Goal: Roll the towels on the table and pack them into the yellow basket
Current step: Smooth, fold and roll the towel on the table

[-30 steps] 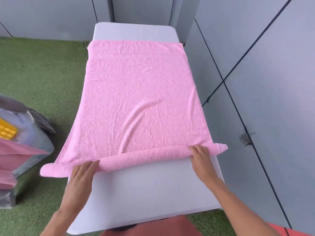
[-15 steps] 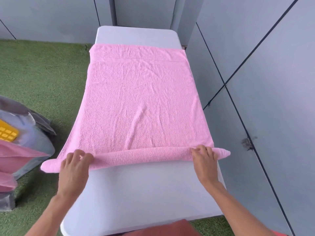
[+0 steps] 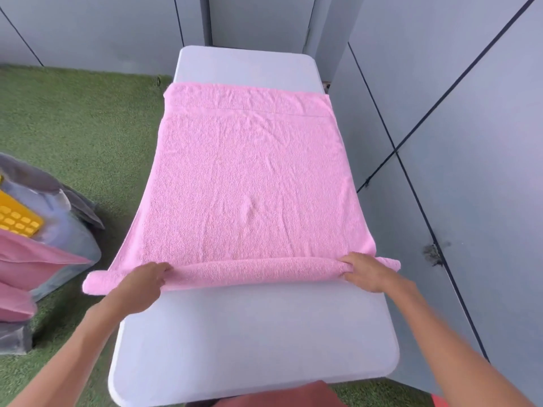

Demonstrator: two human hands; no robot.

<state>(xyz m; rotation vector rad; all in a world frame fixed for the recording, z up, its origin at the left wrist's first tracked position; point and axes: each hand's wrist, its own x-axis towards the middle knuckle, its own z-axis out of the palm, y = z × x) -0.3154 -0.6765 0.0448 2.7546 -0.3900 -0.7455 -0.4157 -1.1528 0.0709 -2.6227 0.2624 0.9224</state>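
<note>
A pink towel (image 3: 249,177) lies spread over the white table (image 3: 255,342), its near edge rolled into a thin tube (image 3: 252,273) that overhangs both table sides. My left hand (image 3: 141,286) grips the roll near its left end, fingers curled over the top. My right hand (image 3: 367,270) grips it near the right end in the same way. A corner of the yellow basket (image 3: 16,218) shows at the far left, inside a grey bag.
The grey bag (image 3: 58,230) stands on green artificial turf (image 3: 73,127) left of the table, with pink cloth (image 3: 26,259) hanging out of it. Grey wall panels (image 3: 470,142) run close along the table's right side and behind it.
Both hands have rolled the tube a little farther up the towel, and the roll has grown slightly thicker. The wrinkles in the flat part have smoothed.
</note>
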